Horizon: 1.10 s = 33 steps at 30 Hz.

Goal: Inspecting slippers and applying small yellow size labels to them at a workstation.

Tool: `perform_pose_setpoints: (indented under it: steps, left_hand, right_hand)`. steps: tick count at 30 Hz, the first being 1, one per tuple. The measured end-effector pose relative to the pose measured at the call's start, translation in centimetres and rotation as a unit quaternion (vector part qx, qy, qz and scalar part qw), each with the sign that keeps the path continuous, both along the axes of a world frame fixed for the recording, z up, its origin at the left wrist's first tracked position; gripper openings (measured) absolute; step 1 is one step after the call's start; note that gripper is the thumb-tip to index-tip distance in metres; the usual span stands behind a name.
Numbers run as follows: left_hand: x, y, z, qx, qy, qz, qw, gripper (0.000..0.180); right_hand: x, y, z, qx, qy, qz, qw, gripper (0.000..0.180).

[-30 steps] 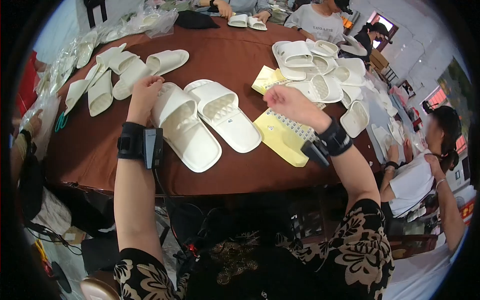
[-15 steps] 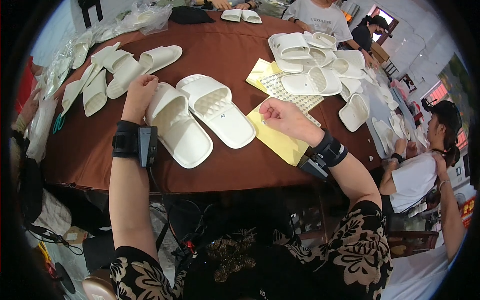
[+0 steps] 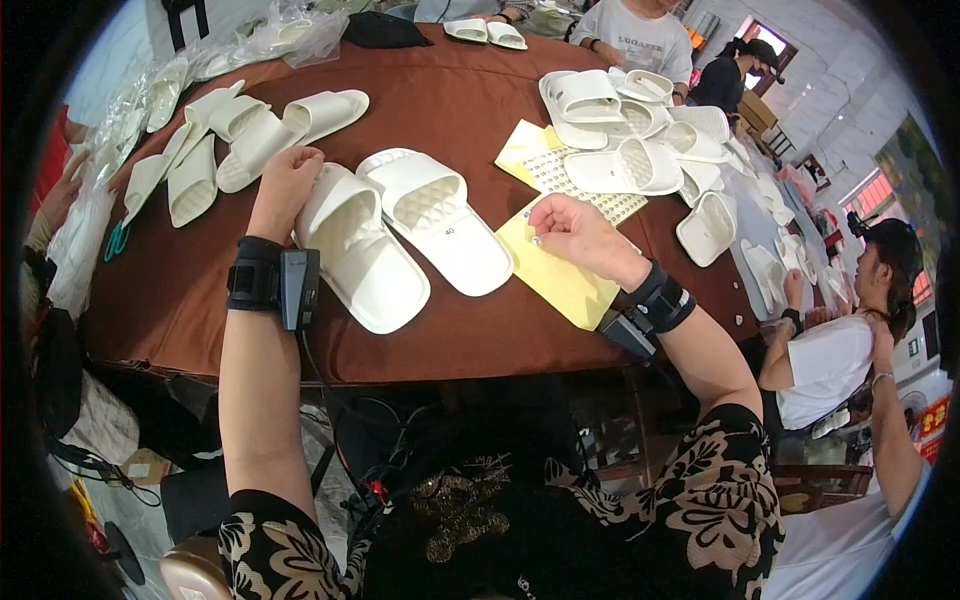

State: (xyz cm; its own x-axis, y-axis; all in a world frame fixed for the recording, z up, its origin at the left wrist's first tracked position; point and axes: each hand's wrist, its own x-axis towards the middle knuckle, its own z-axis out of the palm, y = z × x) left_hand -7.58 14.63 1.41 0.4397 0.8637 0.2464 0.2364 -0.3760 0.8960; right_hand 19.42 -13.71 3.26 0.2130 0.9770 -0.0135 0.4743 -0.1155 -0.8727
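Note:
In front of me lies a pair of white slippers, toes pointing away. My left hand (image 3: 287, 190) is closed at the far left edge of the left slipper (image 3: 375, 285), its fingertips partly hidden. The right slipper (image 3: 470, 255) lies beside it, with a small dark printed mark on its insole. Over a yellow backing sheet (image 3: 565, 290), my right hand (image 3: 582, 238) pinches a tiny pale sticker (image 3: 537, 240) between thumb and forefinger. Just beyond that hand, a sheet of small round stickers (image 3: 560, 172) rests partly on more yellow paper (image 3: 517, 150).
A heap of white slippers (image 3: 625, 165) lies at the right; several more (image 3: 255, 150) are at the left near teal-handled scissors (image 3: 117, 242). Plastic-bagged slippers (image 3: 165, 90) line the left edge of the brown-covered table (image 3: 480, 345). Co-workers sit at the far side and right.
My right thumb and forefinger have shifted slightly, and the tiny sticker between them shows more plainly. My left hand stays at the left slipper. The whole view has moved a little.

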Motion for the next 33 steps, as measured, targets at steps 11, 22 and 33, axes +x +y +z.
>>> perform_pose_setpoints:
  steps: [11,22,33]
  left_hand:
    - [0.0,0.2,0.0,0.032,0.042,0.007,0.999,0.028]
    - [0.0,-0.2,0.1,0.065,0.035,0.006,0.997,0.033]
    - [0.2,-0.3,0.3,0.053,0.024,0.01,0.998,0.029]
  right_hand:
    - [-2.2,0.3,3.0,0.071,0.034,0.038,0.996,0.018]
    - [-8.7,5.4,4.0,0.106,-0.027,0.178,0.978,0.023]
    - [-12.1,9.3,3.1,0.1,-0.187,0.286,0.935,0.022]
